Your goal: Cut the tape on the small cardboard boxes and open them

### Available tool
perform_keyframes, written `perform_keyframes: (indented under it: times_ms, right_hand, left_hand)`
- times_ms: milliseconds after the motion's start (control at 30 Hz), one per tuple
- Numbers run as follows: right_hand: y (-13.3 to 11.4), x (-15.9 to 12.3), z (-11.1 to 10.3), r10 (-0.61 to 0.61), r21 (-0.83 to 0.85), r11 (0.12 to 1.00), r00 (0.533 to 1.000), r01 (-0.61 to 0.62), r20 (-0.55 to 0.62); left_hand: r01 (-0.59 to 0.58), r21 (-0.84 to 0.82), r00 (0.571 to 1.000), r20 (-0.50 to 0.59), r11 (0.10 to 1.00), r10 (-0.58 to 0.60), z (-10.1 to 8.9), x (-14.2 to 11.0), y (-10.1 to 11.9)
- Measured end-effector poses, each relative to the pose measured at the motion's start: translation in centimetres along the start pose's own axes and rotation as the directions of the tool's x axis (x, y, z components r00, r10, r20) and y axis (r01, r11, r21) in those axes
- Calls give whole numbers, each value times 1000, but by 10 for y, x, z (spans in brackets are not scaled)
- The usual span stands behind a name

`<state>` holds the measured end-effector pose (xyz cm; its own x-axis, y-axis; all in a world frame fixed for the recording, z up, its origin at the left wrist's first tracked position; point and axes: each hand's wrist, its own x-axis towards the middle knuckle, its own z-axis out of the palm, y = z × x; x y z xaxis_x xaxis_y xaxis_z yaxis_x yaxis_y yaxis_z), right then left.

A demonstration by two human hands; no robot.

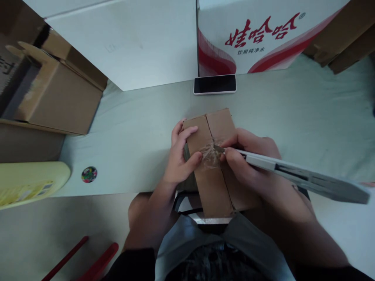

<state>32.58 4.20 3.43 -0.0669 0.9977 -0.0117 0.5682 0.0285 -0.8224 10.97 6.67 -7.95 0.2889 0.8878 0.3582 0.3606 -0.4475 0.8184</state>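
Note:
A small brown cardboard box [212, 183] sits at the near edge of the pale green table [131, 128], its two top flaps meeting in a centre seam with torn clear tape [211, 154]. My left hand [180, 156] grips the box's left side, thumb pressed on the top flap. My right hand [249, 164] is closed around a grey utility knife [301, 175], whose tip touches the seam at the torn tape. The knife's handle extends far to the right.
A white phone [215, 84] lies face up behind the box. A large white carton with red print [263, 35] and a plain white box [125, 43] stand at the back. Brown cartons [55, 93] sit left; a round sticker [89, 174] and yellow object [29, 183] lie near left.

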Motion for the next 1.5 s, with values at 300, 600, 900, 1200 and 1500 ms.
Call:
perform_keyframes:
  times_ms: [300,600,900,1200,1500]
  right_hand:
    - [4,-1,2,39,68,997,997,-35,-59]
    - [-1,1,-1,63,32,997,998,-63,-8]
    - [0,1,1,51,33,998,999,-51,8]
    - [2,1,1,29,30,999,999,-30,15]
    - [3,-1,2,-2,42,999,1000,2,-6]
  left_hand:
    - [43,8,999,16,999,-43,-2,0,2]
    - [47,-21,999,14,999,-46,-1,0,4]
    - [22,-20,1000,22,1000,-22,-3,0,1]
    - [37,-3,999,17,999,-36,-2,0,3]
    - [31,0,1000,4,1000,-31,-1,1,3]
